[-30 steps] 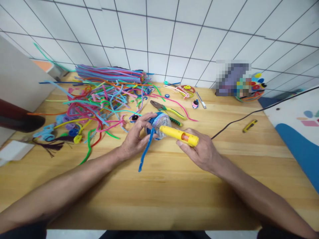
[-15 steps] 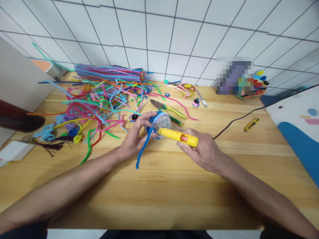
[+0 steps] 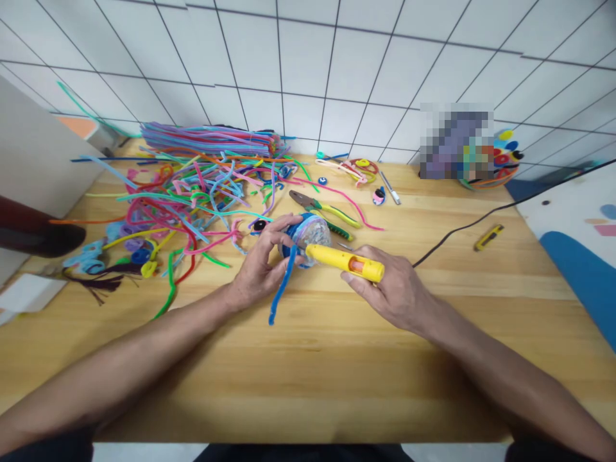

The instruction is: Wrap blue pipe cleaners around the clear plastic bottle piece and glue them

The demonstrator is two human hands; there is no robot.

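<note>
My left hand (image 3: 262,260) grips a round clear object (image 3: 316,232) by its side, which is wrapped in blue and purple pipe cleaner. A loose end of blue pipe cleaner (image 3: 283,289) hangs from it toward the table's front edge. In my right hand (image 3: 392,289) is a yellow glue gun (image 3: 344,260), its fingers wrapped round the handle. The gun's nozzle points left at the wrapped side, close to the loose blue end; whether it touches cannot be told.
Tangled pipe cleaners (image 3: 192,199) and a bundle (image 3: 212,139) lie at the left. Pliers (image 3: 322,208) rest behind the round object. A black cable (image 3: 462,226) runs right, near a yellow cutter (image 3: 489,237). A dark red cylinder (image 3: 38,224) stands far left.
The loose blue end has swung slightly to the right. Both hands keep nearly the same place and hold the same things.
</note>
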